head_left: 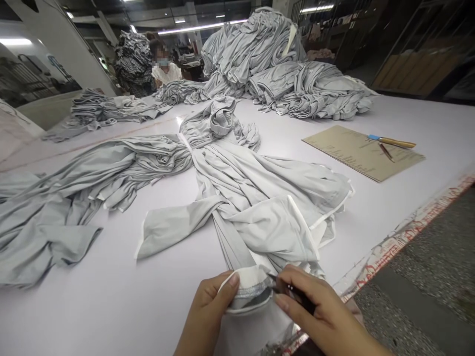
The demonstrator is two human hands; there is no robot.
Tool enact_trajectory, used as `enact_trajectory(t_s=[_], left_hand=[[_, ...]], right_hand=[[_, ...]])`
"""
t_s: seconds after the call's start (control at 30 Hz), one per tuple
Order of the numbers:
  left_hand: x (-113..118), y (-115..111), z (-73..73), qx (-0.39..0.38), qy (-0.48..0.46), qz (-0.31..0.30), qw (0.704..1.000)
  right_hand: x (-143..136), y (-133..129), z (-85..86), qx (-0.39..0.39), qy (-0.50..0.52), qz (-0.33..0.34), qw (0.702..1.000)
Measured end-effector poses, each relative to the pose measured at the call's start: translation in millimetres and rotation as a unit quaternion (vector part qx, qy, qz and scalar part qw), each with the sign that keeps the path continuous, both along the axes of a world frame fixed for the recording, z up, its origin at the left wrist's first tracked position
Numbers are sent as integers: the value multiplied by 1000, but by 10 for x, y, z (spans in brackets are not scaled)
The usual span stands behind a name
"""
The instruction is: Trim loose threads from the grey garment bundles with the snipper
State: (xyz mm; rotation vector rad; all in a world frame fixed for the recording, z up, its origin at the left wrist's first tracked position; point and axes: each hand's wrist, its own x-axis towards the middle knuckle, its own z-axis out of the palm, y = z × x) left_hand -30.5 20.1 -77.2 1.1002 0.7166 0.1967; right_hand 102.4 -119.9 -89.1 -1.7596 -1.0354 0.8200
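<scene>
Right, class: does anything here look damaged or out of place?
The table looks worn along its right edge: the red-marked strip there appears crinkled and ragged. I see nothing spilled.

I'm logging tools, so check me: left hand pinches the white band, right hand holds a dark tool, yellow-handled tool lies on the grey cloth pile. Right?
Not quite: the head view shows the yellow-handled tool on the brown card, not the grey cloth pile. The left hand pinches the white band, and the right hand holds a dark tool.
</scene>
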Motion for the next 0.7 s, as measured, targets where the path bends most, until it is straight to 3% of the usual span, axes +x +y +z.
enact_trajectory(t_s=[0.07,0.27,0.5,0.7], left_hand=[[-7,-5,-6,18,8,-1,1000],[-47,5,27,82,14,-13,996],[-53,16,-4,27,5,-17,999],[-57,3,31,52,5,-1,999]], right_hand=[[-35,2,21,-9,-12,39,999],[-56,84,54,-15,-63,70,995],[-50,26,76,-18,-72,87,993],[-71,25,79,-33,-62,82,994]])
